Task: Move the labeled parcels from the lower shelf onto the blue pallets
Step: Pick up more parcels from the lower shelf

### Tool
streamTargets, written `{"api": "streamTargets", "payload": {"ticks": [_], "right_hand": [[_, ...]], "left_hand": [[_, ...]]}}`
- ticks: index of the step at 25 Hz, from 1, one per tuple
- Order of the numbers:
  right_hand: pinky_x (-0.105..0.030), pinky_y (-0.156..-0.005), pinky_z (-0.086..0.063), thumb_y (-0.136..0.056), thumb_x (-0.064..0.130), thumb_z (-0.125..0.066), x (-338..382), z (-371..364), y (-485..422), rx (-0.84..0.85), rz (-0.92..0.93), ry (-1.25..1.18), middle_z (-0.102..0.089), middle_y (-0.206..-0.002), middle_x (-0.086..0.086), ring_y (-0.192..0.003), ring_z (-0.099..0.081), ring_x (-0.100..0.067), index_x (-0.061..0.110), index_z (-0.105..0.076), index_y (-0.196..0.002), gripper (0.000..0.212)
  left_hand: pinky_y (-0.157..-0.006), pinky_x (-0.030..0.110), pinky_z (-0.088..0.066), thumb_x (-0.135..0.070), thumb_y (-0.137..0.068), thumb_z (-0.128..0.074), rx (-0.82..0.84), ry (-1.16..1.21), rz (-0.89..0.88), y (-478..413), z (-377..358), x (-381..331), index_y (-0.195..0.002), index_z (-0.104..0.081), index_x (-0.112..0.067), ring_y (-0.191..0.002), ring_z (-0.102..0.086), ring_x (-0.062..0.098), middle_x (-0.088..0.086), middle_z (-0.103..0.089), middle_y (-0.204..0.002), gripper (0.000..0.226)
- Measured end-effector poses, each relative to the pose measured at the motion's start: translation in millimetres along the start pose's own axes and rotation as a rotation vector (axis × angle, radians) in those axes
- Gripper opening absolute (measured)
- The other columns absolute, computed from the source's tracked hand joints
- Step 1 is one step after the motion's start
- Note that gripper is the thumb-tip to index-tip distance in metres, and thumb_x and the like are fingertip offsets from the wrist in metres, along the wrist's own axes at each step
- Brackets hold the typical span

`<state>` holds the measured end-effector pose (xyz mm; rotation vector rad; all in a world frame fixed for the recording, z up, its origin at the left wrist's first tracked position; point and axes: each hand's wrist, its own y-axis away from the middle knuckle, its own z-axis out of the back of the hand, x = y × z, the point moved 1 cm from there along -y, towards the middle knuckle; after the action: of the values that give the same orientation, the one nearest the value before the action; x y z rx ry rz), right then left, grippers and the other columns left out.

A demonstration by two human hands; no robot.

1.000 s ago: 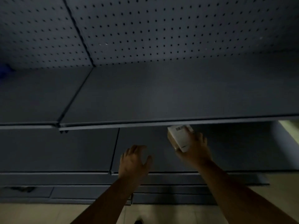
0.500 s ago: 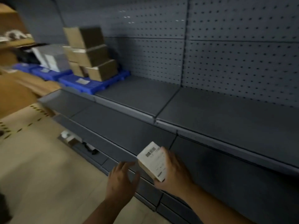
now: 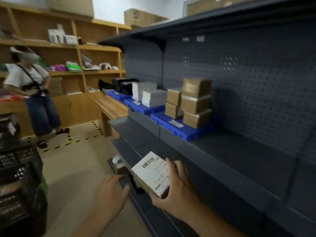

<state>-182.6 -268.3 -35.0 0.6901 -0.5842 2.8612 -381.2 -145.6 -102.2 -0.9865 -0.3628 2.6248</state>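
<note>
Right hand [image 3: 177,190] grips a small parcel [image 3: 152,175], fingers wrapped over its far edge, thumb under the near end. White label faces up, barcode at the far end. Long axis runs from the near right to the far left, barcode end pointing roughly along the shelving toward the pallets. Parcel is in the air, in front of the lower shelf [image 3: 136,142], low in view.

Left hand [image 3: 111,194] is open and holds nothing, fingers loosely spread, just left of the parcel and not touching it.

Middle shelf carries three blue pallets in a row. Nearest pallet [image 3: 179,129]: brown boxes [image 3: 195,101], a stack of three and a stack of two beside it, plus a flat label lying on the bare part. Middle pallet [image 3: 145,108]: grey-white boxes [image 3: 152,98]. Far pallet [image 3: 118,95]: dark boxes [image 3: 123,85], blurred. All pallets well apart from the held parcel.

On the floor by the shelf base, another small parcel [image 3: 119,165], detail unclear.

Against half a second ago: view has swung up and left, so the wooden shelving [image 3: 68,48] and a second person [image 3: 32,93] now show. Parcel sits in the same grip, label now flatter to the camera. Left hand is open as before.
</note>
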Motion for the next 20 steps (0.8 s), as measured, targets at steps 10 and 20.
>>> {"api": "streamTargets", "payload": {"ticks": [10,20], "right_hand": [[-0.032,-0.096,-0.043,-0.066,0.082,-0.056,77,18,-241,-0.339,-0.112,0.204,-0.040,-0.130,-0.002,-0.121,-0.040,-0.020,0.016,-0.033,-0.140,0.102],[-0.027,-0.082,-0.028,-0.069,0.087,-0.046,51,27,-411,-0.522,-0.276,0.381,-0.039,-0.125,-0.002,-0.116,-0.041,-0.019,0.015,-0.040,-0.133,0.096]], "left_hand": [[-0.093,0.030,-0.047,-0.051,-0.093,-0.062,-0.071,0.012,-0.218,-235,53,11,-0.118,-0.066,-0.038,-0.111,-0.056,0.007,-0.020,-0.060,-0.114,0.029],[-0.096,0.041,-0.049,-0.032,-0.094,-0.068,-0.014,0.204,-0.541,-457,28,-67,-0.113,-0.075,-0.021,-0.112,-0.060,0.019,-0.003,-0.067,-0.116,0.022]]}}
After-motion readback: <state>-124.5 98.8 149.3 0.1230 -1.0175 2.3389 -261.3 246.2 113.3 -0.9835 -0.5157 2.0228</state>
